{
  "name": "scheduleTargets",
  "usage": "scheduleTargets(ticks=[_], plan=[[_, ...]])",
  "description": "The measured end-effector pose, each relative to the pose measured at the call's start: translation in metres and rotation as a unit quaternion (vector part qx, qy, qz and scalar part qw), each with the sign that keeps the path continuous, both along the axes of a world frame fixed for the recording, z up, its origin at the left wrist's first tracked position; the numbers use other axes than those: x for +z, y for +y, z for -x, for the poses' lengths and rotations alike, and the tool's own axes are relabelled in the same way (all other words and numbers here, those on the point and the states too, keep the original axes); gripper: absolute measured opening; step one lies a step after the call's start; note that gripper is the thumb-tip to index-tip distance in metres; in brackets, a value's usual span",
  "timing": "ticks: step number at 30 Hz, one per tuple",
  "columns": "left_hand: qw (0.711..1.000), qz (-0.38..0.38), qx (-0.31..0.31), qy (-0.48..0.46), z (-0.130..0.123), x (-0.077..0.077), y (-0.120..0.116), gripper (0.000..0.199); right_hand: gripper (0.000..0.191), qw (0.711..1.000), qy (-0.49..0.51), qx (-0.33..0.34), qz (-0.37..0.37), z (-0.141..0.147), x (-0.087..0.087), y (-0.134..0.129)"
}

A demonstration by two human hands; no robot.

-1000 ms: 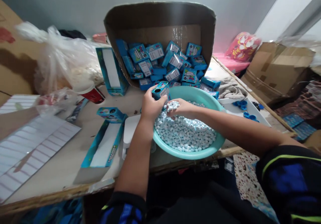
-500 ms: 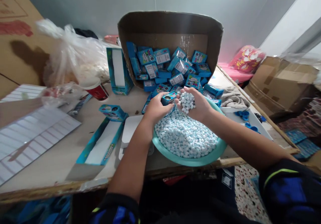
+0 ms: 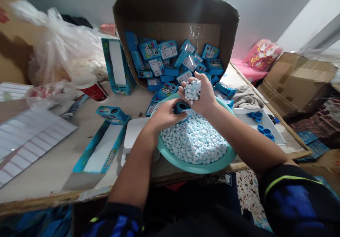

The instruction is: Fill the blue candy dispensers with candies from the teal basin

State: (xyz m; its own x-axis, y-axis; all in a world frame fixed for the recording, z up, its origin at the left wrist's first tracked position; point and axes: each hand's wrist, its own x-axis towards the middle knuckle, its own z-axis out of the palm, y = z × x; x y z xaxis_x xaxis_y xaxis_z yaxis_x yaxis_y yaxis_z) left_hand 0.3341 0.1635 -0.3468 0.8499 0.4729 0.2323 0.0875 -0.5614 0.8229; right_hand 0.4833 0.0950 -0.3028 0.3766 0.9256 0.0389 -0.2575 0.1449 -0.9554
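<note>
My left hand grips a small blue box with a dark round opening facing up, over the left part of a teal basin. White and pale blue candies fill the basin. Just above and to the right of the box, my right hand is cupped round a heap of the same candies. Behind the hands, a cardboard box lies on its side with many blue boxes inside and spilling out of its front.
Left of the basin are a white scale, a long blue tray with one box at its end, and a red cup. At right stand a white tray with blue caps and a grey cloth. Lined papers lie far left.
My right hand has risen with its candies. The blue box in my left hand is now lower and tipped, its opening turned toward me. The whole view has shifted slightly.
</note>
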Motion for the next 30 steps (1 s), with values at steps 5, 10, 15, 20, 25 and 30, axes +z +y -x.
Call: scheduleTargets(ticks=[5,10,15,20,25,30], plan=[[1.000,0.021,-0.001,0.016,-0.001,-0.002,0.001,0.048,0.054,1.000,0.019,-0.021,-0.003,-0.005,-0.001,-0.005],[0.999,0.000,0.007,0.032,0.000,0.000,0.001,0.047,0.054,0.997,0.072,0.004,-0.030,-0.002,-0.004,-0.006],[0.998,0.002,0.021,0.058,-0.001,0.003,-0.002,0.042,0.050,0.996,0.085,-0.001,-0.029,0.004,-0.012,-0.001],[0.998,0.017,0.030,0.058,-0.003,0.001,0.000,0.044,0.047,0.997,0.079,-0.020,-0.010,0.005,-0.014,0.004],[0.996,0.021,0.060,0.068,-0.004,0.000,0.000,0.049,0.039,0.996,0.071,-0.039,-0.025,0.006,-0.017,0.004],[0.973,-0.124,0.190,-0.048,0.026,0.043,-0.053,0.045,0.036,0.997,0.056,-0.027,-0.036,0.007,-0.021,0.004]])
